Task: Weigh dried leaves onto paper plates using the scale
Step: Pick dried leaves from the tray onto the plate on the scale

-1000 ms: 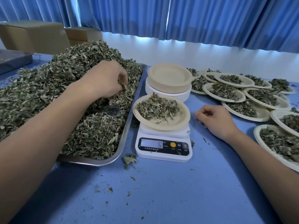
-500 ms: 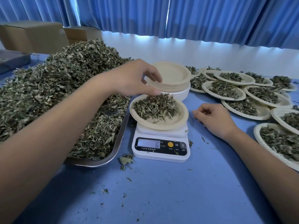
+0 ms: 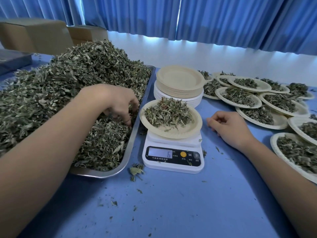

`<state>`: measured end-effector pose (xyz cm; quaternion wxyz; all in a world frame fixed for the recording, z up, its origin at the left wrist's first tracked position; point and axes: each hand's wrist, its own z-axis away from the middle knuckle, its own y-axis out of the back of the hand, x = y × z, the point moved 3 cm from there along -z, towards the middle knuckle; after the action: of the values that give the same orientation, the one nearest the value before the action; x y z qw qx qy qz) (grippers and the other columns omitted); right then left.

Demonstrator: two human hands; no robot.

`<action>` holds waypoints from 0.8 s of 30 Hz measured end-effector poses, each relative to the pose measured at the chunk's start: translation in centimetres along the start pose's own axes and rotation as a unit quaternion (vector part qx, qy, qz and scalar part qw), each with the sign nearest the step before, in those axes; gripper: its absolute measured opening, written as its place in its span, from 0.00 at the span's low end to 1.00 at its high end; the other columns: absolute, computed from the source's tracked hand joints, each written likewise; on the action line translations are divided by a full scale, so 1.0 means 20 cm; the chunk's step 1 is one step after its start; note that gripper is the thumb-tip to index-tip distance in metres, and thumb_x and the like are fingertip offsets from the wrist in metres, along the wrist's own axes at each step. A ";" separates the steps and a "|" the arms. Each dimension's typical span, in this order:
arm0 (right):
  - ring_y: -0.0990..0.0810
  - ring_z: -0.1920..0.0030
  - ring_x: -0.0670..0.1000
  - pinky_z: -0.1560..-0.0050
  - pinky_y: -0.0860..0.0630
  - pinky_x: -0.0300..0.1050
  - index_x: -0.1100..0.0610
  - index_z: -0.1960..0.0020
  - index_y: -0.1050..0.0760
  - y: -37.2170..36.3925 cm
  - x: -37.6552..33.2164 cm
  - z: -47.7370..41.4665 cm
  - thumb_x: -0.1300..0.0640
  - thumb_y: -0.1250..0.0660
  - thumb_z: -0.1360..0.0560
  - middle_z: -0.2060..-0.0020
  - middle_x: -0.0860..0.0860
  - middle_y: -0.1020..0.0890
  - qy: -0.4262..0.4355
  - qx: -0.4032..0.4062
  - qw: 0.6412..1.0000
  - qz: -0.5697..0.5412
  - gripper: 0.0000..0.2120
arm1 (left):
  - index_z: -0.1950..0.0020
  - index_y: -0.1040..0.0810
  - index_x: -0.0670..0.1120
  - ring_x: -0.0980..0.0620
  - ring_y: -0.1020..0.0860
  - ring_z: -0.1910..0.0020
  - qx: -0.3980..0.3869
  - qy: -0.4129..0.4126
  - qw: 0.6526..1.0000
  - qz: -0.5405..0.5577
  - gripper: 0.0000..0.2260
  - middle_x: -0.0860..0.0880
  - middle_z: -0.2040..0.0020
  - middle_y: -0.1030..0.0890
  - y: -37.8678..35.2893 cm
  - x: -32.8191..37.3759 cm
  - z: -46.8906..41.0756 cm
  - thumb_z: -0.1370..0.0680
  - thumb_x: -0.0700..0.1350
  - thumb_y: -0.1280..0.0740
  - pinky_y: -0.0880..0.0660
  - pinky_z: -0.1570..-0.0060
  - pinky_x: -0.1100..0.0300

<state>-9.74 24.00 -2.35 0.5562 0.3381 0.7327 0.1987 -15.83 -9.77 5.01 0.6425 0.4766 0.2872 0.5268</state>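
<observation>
A white digital scale stands at the table's middle, and its display shows 6. On it rests a paper plate holding a small mound of dried leaves. To the left, a metal tray is heaped with a big pile of dried leaves. My left hand reaches down into that pile near the tray's right rim, fingers curled among the leaves. My right hand lies on the table right of the scale, fingers loosely curled, holding nothing.
A stack of unused paper plates sits behind the scale. Several filled plates overlap along the right side. Cardboard boxes stand at the back left before blue curtains. Leaf crumbs dot the blue table.
My left hand went from the tray to above the plate on the scale, then back down into the leaf pile. The plate's mound looks fuller. My right hand stayed put.
</observation>
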 end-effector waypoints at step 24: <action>0.33 0.77 0.45 0.74 0.35 0.34 0.53 0.66 0.22 0.00 -0.02 0.00 0.52 0.29 0.21 0.77 0.46 0.25 0.015 -0.012 0.999 0.032 0.14 | 0.57 0.21 0.40 0.49 0.22 0.72 -0.012 -0.044 0.997 0.065 0.05 0.38 0.60 0.15 -0.05 -0.03 -0.07 0.27 0.31 0.28 0.29 0.71 0.59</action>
<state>-9.80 23.69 -2.16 0.5424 0.3515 0.7274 0.2304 -16.82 -9.87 3.53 0.6249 0.5091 0.2206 0.5493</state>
